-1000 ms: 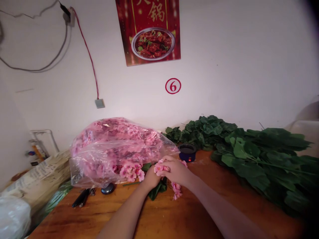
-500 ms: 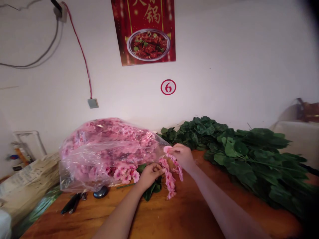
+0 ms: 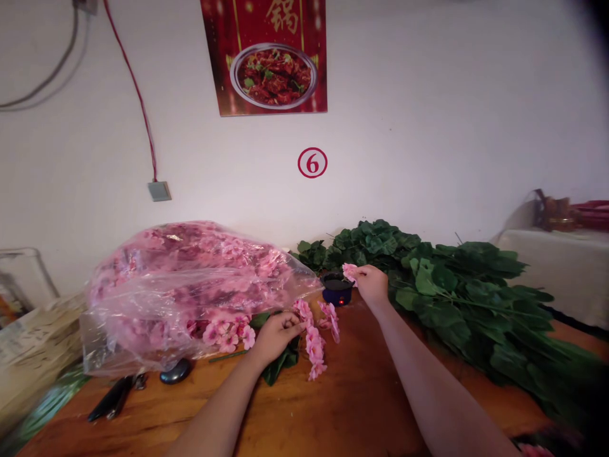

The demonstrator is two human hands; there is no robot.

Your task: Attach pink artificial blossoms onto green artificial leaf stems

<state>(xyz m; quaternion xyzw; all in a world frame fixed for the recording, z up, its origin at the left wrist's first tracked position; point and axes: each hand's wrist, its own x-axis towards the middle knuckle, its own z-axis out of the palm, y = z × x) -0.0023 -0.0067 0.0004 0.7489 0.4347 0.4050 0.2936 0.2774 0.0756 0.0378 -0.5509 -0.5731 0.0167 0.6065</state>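
Closed round the stem of a pink artificial flower spray [image 3: 314, 346], my left hand [image 3: 275, 337] is just above the wooden table [image 3: 366, 393]. Dark green leaves [image 3: 276, 369] show beneath its fingers. My right hand [image 3: 373, 285] pinches a single pink blossom [image 3: 350, 271] at the right rim of a small dark blue pot [image 3: 337, 292] with a lit red light. Whether the blossom touches the pot's contents I cannot tell. Left of my left hand, loose pink blossoms [image 3: 228, 333] poke out of a clear plastic bag [image 3: 190, 279] full of pink flowers.
A long heap of green leaf stems [image 3: 442, 292] fills the table's right and back. Near the front left lie a dark rounded object [image 3: 176, 372] and a black-handled tool [image 3: 111, 398]. Behind stands a white wall [image 3: 404, 139].
My right hand has moved right and away from the spray, carrying the blossom to the pot, which now shows. My left hand still holds the spray. The view has turned slightly right.
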